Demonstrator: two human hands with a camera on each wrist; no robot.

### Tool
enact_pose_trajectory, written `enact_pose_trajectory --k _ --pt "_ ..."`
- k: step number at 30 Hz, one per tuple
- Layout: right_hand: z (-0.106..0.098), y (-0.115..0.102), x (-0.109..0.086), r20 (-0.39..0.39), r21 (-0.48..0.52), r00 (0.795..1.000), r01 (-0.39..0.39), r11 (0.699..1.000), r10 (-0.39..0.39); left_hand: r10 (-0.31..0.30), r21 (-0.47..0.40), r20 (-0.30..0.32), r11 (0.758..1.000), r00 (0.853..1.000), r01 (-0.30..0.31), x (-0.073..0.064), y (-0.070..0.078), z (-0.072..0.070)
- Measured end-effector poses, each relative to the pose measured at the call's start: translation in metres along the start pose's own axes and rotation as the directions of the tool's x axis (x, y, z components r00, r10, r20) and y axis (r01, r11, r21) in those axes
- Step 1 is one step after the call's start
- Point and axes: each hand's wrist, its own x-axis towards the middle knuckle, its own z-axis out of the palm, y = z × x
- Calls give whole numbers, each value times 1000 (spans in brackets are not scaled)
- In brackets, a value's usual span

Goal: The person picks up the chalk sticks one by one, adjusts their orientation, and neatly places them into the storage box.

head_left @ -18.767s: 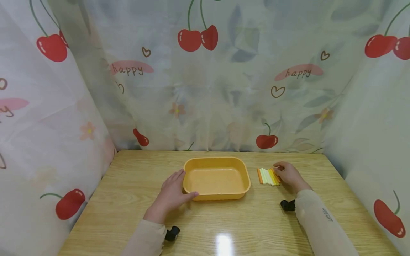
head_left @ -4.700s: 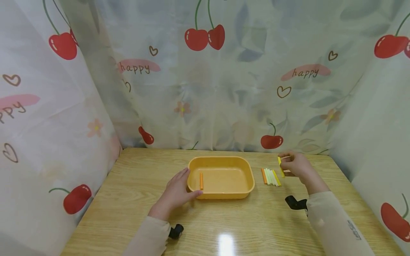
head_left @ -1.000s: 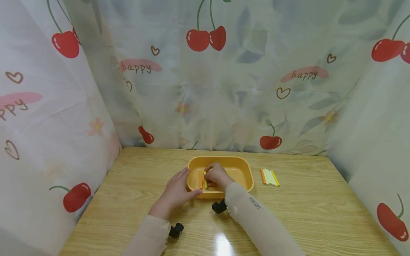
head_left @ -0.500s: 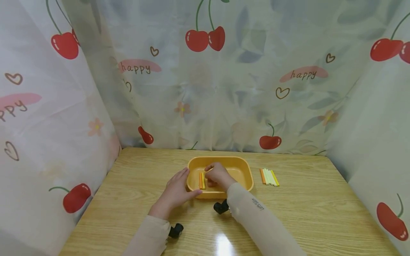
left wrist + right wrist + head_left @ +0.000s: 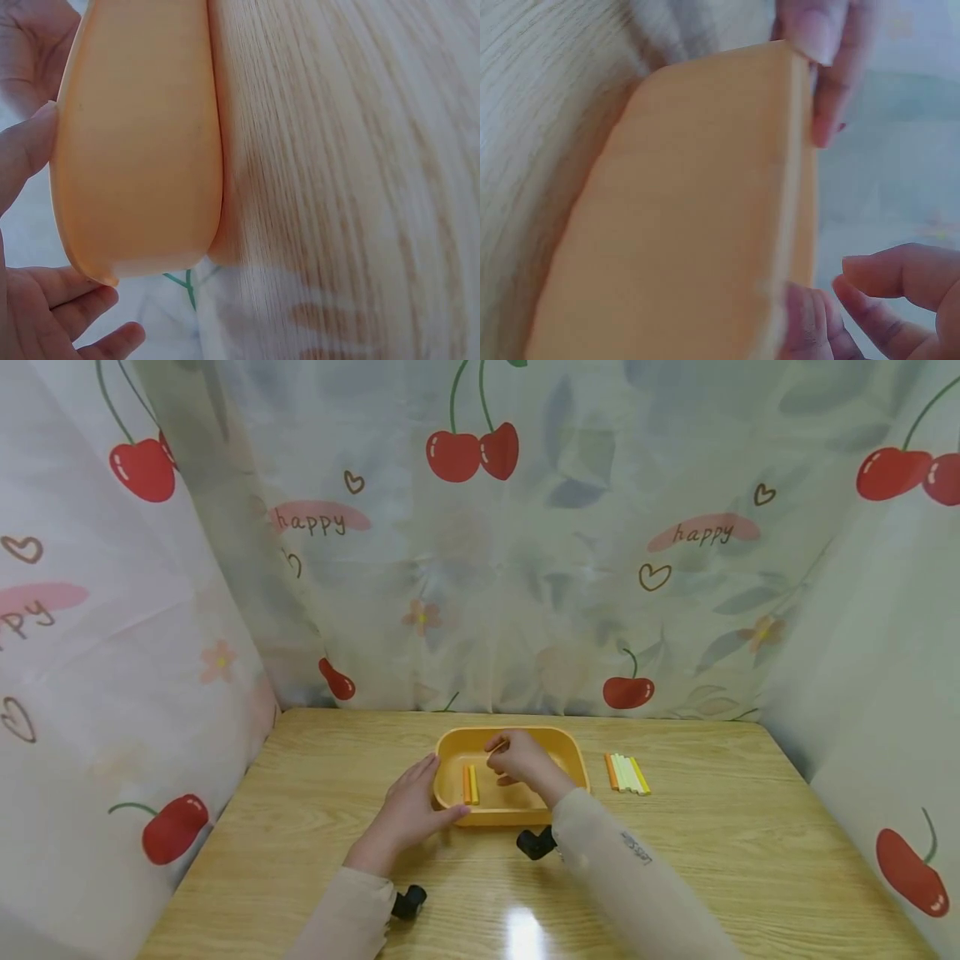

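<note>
An orange-yellow plastic tray [image 5: 525, 817] sits on the table. My left hand [image 5: 405, 806] holds its near left corner, thumb over the front rim and fingers along the left end. Inside lie an orange chalk-like stick [image 5: 467, 785] and a yellow one [image 5: 474, 785], side by side at the left. Above the tray's middle is my right hand [image 5: 522, 760], fingers loosely bent and nothing between them. In the right wrist view, its thumb and index finger stand slightly apart beyond the rim. The wrist views show mostly the tray's outer wall [image 5: 142, 142], hiding the sticks.
Right of the tray, a row of several similar sticks [image 5: 627, 774] in orange, pale green, whitish and yellow lies on the wooden table [image 5: 720, 843]. Cherry-print curtains [image 5: 487, 593] enclose the back and both sides. A small black camera sits at each wrist.
Over the last second the yellow stick was slid left against the orange one and let go; my right hand has since lifted rightward. Earlier, the tray was empty. My left hand stays put.
</note>
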Motion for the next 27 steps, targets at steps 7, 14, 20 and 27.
enact_pose_trajectory --k 7,14,20,27 --pt "-13 -12 -14 -1 -67 998 68 995 -68 6 0 3 1000 1000 -6 -1 0 -1" --pt "-30 -18 -27 14 -114 993 114 987 -113 -3 -2 6 1000 1000 3 0 1 0" --pt "-46 -21 -37 7 -183 990 142 973 -144 -7 -11 8 1000 1000 7 1 2 0" --pt "-59 -21 -49 17 -233 984 178 956 -179 9 -5 3 1000 1000 -9 -1 1 -1"
